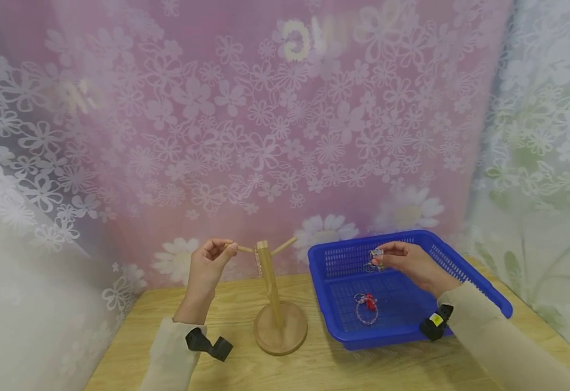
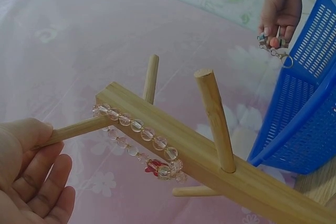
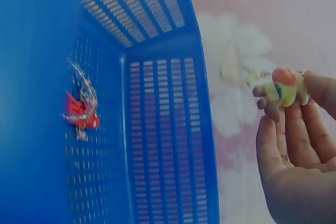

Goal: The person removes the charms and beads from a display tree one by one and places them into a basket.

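Note:
My left hand (image 1: pixel 208 267) pinches the end of a peg (image 2: pixel 79 129) on a wooden stand (image 1: pixel 274 293) between thumb and forefinger. A bracelet (image 2: pixel 137 125) of clear pinkish beads with a small red charm hangs from that peg, against the post. Over the blue basket my right hand (image 1: pixel 410 264) pinches a keychain (image 3: pixel 283 90) with a small figure in yellow, orange and brown. Its metal ring (image 2: pixel 287 61) dangles below the fingers in the left wrist view. Inside the basket lies a pink beaded bracelet (image 1: pixel 358 315) with a red charm (image 1: pixel 370 302).
The blue plastic basket (image 1: pixel 336 338) with slotted walls stands right of the stand on a wooden table (image 1: pixel 238 369). More pegs, such as an upright one (image 2: pixel 215 119), stick out from the post. A pink flowered curtain (image 1: pixel 246 136) hangs behind.

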`<state>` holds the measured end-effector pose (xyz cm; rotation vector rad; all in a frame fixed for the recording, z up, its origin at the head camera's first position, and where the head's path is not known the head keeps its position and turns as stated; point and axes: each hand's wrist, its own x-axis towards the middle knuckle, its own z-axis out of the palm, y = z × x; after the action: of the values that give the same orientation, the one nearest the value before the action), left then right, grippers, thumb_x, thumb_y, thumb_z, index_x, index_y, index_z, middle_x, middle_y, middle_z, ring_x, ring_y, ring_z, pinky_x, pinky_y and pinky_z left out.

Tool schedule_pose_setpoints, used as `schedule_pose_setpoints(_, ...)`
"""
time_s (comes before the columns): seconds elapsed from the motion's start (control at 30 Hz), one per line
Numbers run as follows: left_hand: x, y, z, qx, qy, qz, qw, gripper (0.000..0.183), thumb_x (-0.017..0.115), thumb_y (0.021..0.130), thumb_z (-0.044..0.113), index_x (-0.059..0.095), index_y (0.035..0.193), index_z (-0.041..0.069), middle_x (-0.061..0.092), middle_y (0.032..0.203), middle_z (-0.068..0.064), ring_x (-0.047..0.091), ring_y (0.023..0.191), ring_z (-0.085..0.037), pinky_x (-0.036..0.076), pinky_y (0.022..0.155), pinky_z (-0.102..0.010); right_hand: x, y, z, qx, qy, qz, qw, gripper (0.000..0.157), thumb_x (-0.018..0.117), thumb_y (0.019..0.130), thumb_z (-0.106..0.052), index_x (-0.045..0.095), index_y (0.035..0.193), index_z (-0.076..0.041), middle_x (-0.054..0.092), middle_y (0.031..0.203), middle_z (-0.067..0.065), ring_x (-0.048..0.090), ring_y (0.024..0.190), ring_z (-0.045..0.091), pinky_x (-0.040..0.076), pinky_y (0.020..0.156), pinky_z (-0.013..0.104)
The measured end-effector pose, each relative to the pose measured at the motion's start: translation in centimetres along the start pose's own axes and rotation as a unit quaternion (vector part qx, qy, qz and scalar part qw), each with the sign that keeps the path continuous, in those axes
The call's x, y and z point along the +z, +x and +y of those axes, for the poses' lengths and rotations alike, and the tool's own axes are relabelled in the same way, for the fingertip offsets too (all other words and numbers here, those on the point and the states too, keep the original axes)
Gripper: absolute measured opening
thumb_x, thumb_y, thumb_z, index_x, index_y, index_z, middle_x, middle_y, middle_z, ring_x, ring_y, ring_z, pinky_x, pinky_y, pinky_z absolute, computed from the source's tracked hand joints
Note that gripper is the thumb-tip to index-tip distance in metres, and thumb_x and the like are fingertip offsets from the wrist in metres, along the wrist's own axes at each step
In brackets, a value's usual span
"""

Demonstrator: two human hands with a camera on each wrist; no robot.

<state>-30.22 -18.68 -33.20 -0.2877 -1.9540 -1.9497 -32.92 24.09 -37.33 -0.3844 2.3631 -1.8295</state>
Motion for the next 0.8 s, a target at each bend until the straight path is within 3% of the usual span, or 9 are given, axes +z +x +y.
schedule_pose_setpoints(0.23,-0.1,-0.1,0.0,0.001,0.003,-0.001,1.0,0.008,0.068,0.087,0.009,0.062,0.091,0.004,0.063,0.077,0.004,0.061,0.077,-0.013,0.051,0.08,-0.024,-1.3,0.9,0.4,0.009,0.014,-0.001,1.0,0.046,0.058,0.095,-0.02,0.043,0.129,0.007,0.066,0.11,-0.001,0.062,0.098,0.002,0.044,0.098,0.036)
schedule_pose_setpoints(0.47,-0.1,0.0,0.2,0.006,-0.012,-0.004,0.9999,0.013,0.067,0.087,0.006,0.058,0.091,-0.003,0.063,0.078,0.005,0.062,0.076,-0.015,0.052,0.08,-0.026,-2.2,1.9,1.2,0.02,0.008,-0.008,1.0,0.051,0.059,0.095,-0.022,0.041,0.131,0.008,0.062,0.12,0.012,0.062,0.098,0.004,0.035,0.104,0.049)
schedule_pose_setpoints(0.63,0.0,0.0,0.3,0.006,-0.02,-0.005,0.9998,0.01,0.066,0.087,0.004,0.057,0.089,0.0,0.064,0.079,0.004,0.061,0.075,-0.013,0.052,0.081,-0.026,-2.6,2.6,2.0,0.026,0.031,-0.016,0.999,0.048,0.059,0.095,-0.019,0.04,0.13,0.008,0.064,0.113,0.003,0.062,0.101,0.008,0.041,0.101,0.042)
schedule_pose_setpoints(0.8,0.0,0.0,0.2,0.006,-0.023,-0.004,0.9997,0.016,0.069,0.086,0.008,0.058,0.09,-0.002,0.064,0.08,0.002,0.062,0.075,-0.012,0.052,0.081,-0.026,-2.6,3.0,2.6,0.036,0.026,-0.02,0.999,0.047,0.059,0.094,-0.016,0.041,0.129,0.009,0.066,0.107,-0.001,0.063,0.099,0.01,0.042,0.099,0.042)
